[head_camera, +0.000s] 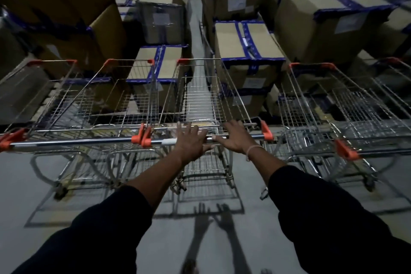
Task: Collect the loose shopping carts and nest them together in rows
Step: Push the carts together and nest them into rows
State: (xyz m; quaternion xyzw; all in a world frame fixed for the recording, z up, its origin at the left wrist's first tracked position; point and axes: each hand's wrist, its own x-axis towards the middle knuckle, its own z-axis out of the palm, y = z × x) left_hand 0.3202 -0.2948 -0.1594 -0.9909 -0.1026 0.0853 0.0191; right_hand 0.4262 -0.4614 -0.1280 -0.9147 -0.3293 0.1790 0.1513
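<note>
Risk first: both my hands lie with fingers spread on the middle cart's [200, 100] handle [213, 139], left hand [191, 140] and right hand [235, 138] pressing, neither gripping. I judge a push from here could let the handle slip away or swing the cart into the boxes [246, 51] just beyond its front. The left cart [93, 100] touches the middle cart's side; their orange caps meet, so they could snag. The middle cart is bare wire, empty, standing between the left cart and the right cart [347, 104].
</note>
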